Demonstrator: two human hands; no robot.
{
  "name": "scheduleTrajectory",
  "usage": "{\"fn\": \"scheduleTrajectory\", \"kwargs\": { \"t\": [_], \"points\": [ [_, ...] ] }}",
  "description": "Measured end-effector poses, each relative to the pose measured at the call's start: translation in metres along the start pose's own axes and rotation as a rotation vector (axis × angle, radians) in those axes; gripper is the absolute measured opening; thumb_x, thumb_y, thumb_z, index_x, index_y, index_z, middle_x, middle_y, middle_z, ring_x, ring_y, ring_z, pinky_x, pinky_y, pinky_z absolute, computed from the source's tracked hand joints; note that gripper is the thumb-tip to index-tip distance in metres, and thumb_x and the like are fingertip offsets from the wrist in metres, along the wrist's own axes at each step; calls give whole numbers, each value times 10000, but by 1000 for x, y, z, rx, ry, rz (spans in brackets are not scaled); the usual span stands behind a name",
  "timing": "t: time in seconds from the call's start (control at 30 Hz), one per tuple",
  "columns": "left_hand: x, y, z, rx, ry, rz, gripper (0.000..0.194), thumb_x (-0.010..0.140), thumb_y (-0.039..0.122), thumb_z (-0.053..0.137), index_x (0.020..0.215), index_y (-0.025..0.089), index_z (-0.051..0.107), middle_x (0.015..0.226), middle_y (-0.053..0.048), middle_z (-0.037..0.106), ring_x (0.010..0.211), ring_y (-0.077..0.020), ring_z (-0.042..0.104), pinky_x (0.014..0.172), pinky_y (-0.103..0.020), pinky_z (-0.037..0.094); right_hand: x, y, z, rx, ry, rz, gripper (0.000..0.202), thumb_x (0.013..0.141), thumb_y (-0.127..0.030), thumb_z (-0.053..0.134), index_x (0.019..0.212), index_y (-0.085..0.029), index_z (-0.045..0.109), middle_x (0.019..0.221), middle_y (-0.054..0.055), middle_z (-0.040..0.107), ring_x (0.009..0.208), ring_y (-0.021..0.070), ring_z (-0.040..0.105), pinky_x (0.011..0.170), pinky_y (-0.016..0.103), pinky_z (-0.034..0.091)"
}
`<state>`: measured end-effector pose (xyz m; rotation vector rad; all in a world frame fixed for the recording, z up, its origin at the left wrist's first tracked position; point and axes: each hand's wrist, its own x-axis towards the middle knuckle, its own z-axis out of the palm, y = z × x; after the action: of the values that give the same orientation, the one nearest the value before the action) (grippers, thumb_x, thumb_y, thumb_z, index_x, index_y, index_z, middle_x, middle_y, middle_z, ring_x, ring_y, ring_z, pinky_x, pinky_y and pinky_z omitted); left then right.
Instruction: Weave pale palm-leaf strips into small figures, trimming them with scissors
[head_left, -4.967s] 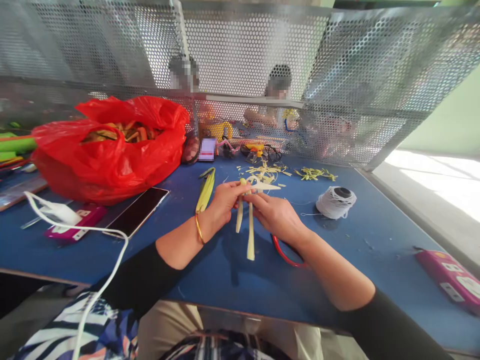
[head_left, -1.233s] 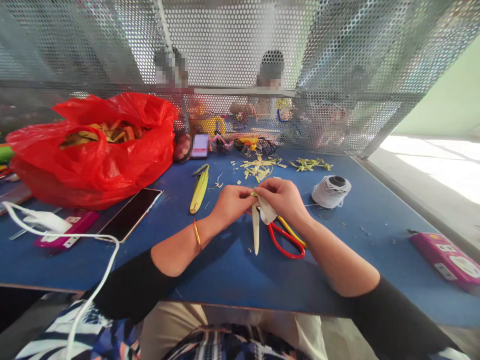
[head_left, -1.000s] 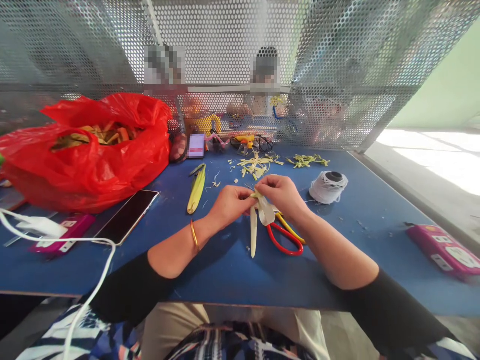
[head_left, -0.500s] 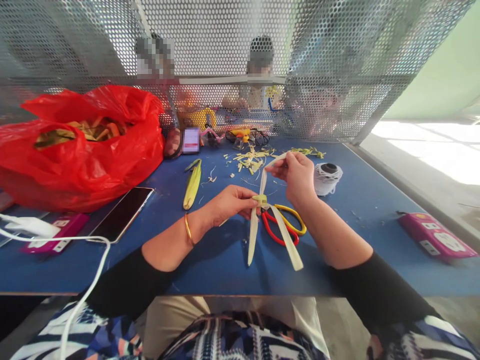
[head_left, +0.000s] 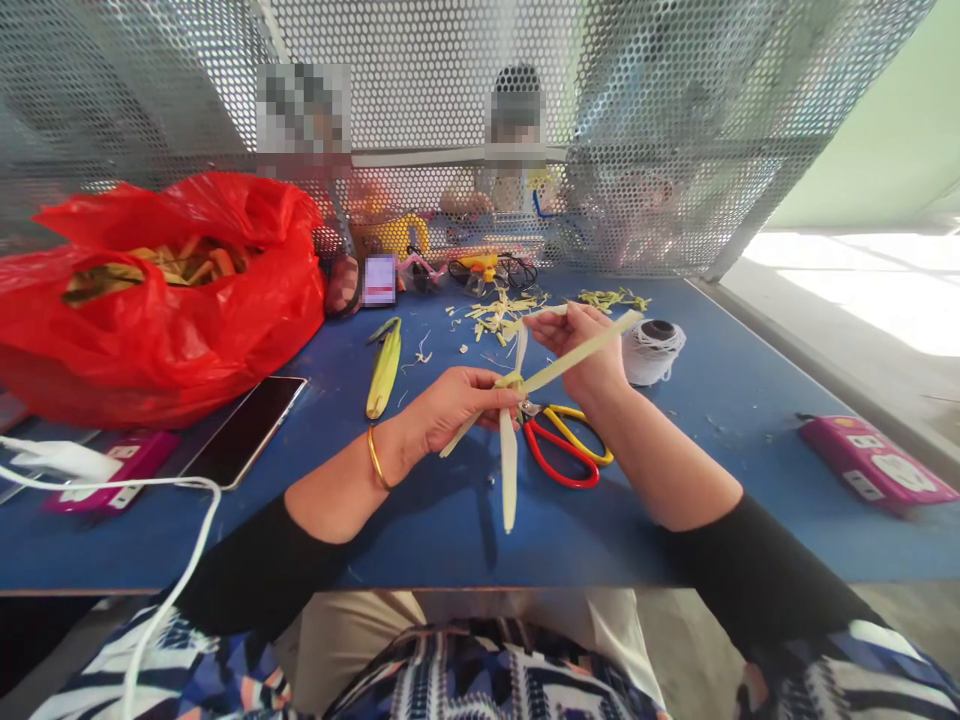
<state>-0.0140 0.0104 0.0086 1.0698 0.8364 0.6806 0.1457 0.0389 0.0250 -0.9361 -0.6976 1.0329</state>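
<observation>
Pale green husk strips (head_left: pixel 509 470) cross at a small knot in the middle, with ends pointing several ways. My left hand (head_left: pixel 469 405) pinches them at the knot, thumb on top. My right hand (head_left: pixel 589 345) has its fingers closed on the upper strip, above and to the right of the knot. Another strip runs from the knot up to the right, across my right hand. Scissors (head_left: pixel 566 460) with one red and one yellow handle lie on the table just right of the knot, their blades partly hidden.
On the blue table (head_left: pixel 420 540) are a red bag (head_left: pixel 262 320) of husks, a phone (head_left: pixel 244 430), a corn husk piece (head_left: pixel 385 370), scraps (head_left: pixel 502 315), a white thread spool (head_left: pixel 654 352) and a magenta box (head_left: pixel 874 465). Behind a perforated screen (head_left: pixel 450 90) people sit.
The strip that hung down to the right over the scissors now points up to the right across my right hand. My right hand has shifted slightly left; my left hand still holds the knot.
</observation>
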Motion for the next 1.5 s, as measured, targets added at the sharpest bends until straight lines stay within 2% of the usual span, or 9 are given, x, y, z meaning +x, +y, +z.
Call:
{"fn": "scheduleTrajectory", "kwargs": {
  "t": [0.23,0.4,0.53,0.7,0.9,1.17,1.3,1.4,1.5],
  "points": [
    [1,5,0,-55,119,1,162,663,200,826,690,112,693,628,-35,683,537,-109,620,568,-234,505,6,3,-5,-139,-5,60,76,669,-124,600,652,-193,577,597,-16,650,625,138,663,666,284,534],
    [2,7,-1,-104,257,7,113,720,148,766,686,114,664,591,-18,657,464,-85,582,447,-189,423,-8,-5,-2,-302,-274,217,202,561,-103,630,743,-152,700,668,1,676,579,88,579,548,209,430],
    [1,7,-2,-92,234,1,105,714,182,780,733,132,690,602,-3,654,447,-70,550,436,-186,406,-18,-4,1,-255,-419,266,158,596,-237,717,719,-138,706,562,-10,614,517,78,515,507,208,389],
    [0,7,-3,-106,134,-29,102,709,172,779,780,130,718,646,-7,662,503,-70,570,463,-181,426,-17,6,0,-287,-357,151,169,581,-274,763,633,-145,667,468,-43,524,444,55,413,463,212,312],
    [2,7,-3,-63,166,-57,107,715,205,788,739,136,709,614,1,643,528,-72,581,509,-188,438,-10,13,-1,-202,-214,163,195,579,-279,798,616,-157,651,529,-32,544,473,61,418,472,217,345],
    [4,4,-5,-45,133,-34,115,694,184,790,692,133,688,616,-18,660,516,-89,593,525,-211,459,-11,21,0,-159,-178,146,212,627,-307,796,641,-172,633,552,-35,539,488,68,421,480,211,362],
    [4,5,-5,-93,171,0,101,730,164,755,674,123,682,582,-22,647,488,-94,590,498,-210,457,-5,20,-3,-463,-229,156,191,721,-285,720,623,-187,588,559,-20,570,495,94,499,496,226,381],
    [4,11,-7,-178,317,71,82,755,144,726,689,120,684,574,-8,634,479,-86,583,500,-205,467,0,13,-10,-839,-292,-46,168,692,-184,705,596,-206,569,557,-35,582,505,96,496,494,222,348],
    [4,17,-10,-269,445,137,56,761,125,713,712,124,686,555,16,609,467,-74,563,526,-205,488,-4,7,-13,-1013,-600,-15,182,658,-179,704,520,-207,589,467,-39,540,469,99,456,474,233,325]
  ]
}}
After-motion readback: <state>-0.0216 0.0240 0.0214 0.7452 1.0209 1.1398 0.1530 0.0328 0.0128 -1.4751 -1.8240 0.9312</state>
